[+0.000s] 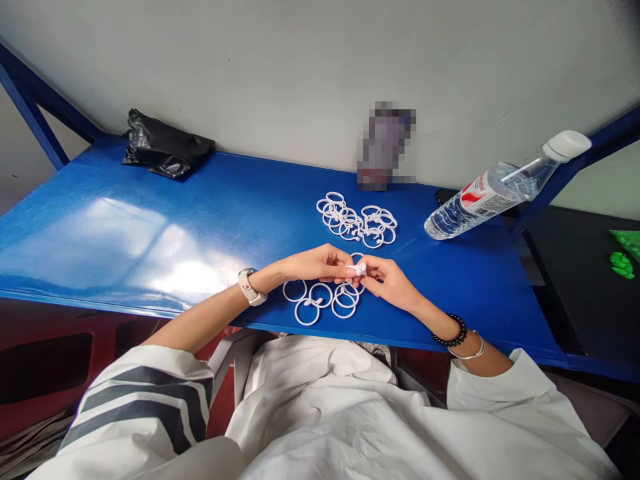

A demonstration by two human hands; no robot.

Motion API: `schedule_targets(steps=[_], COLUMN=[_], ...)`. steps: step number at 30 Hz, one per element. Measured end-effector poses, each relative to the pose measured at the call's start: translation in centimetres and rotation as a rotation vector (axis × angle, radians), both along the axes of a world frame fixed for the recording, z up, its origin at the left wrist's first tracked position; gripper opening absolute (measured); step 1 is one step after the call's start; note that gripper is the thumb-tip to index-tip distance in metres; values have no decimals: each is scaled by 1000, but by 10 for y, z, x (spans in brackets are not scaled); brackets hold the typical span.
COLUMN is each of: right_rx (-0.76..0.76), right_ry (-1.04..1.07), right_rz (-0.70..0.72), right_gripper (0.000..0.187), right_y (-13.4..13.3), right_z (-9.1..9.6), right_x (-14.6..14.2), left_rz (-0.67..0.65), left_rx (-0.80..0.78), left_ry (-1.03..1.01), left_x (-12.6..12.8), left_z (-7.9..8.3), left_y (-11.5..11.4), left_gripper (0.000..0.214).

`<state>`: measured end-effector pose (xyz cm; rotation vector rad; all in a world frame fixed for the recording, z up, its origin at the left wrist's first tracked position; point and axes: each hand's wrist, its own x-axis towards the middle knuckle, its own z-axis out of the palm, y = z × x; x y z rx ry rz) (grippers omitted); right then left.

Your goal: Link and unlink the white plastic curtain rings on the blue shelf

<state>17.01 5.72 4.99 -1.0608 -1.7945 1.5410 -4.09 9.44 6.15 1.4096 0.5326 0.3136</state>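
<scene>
My left hand [327, 262] pinches a small white plastic piece [359, 269] between thumb and fingers. From the other side, my right hand [393, 283] grips the same piece with closed fingertips. The arc of a white ring [357, 255] shows just behind the fingers; whether it joins the held piece I cannot tell. Several thin white plastic rings [307, 312] lie on the blue table [240, 200] below and beside my hands, some with small clasps. Farther back, a larger cluster of similar rings [345, 223] lies overlapping. Fingers hide part of the held piece.
A clear water bottle [493, 193] with a white cap stands at the right. A crumpled black plastic bag [167, 143] sits at the back left, and a blurred-out object [385, 147] leans near the wall. Blue metal bars [50, 113] rise at both table ends.
</scene>
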Motion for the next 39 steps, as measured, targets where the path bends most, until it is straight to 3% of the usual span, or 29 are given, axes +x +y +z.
schedule_targets(steps=[2,4,9,15,20,23,26,29,32,35,39], right_rx=[-197,-271,-138,96,97,58,103,301,470,583,665], right_ry=[116,194,227,127,210,207,171,17,-199,-441,-635], right_rz=[80,86,134,238,272,243,132,-24,-44,37,154], right_gripper=[27,38,48,51,55,42,30,25,19,17,23], right_y=[1,2,-2,-3,-5,-3,3,11,12,10,9], right_z=[1,2,14,30,32,27,19,15,16,18,16], right_x=[1,1,0,8,13,16,21,27,30,30,29], left_rz=[-4,3,-8,-105,-127,-82,38,180,286,273,269], left_rx=[-35,-77,-149,25,117,156,360,752,1122,1252,1272], left_ry=[-37,-79,-182,-164,-212,-162,-71,115,456,740,868], left_x=[2,3,6,4,-1,-5,-8,-10,-11,-12,-14], left_z=[-1,-2,-3,7,14,15,11,0,-14,-24,-25], left_y=[-2,-5,-11,-16,-17,-12,-3,6,14,19,23], left_gripper=[47,50,56,61,63,60,54,48,39,30,29])
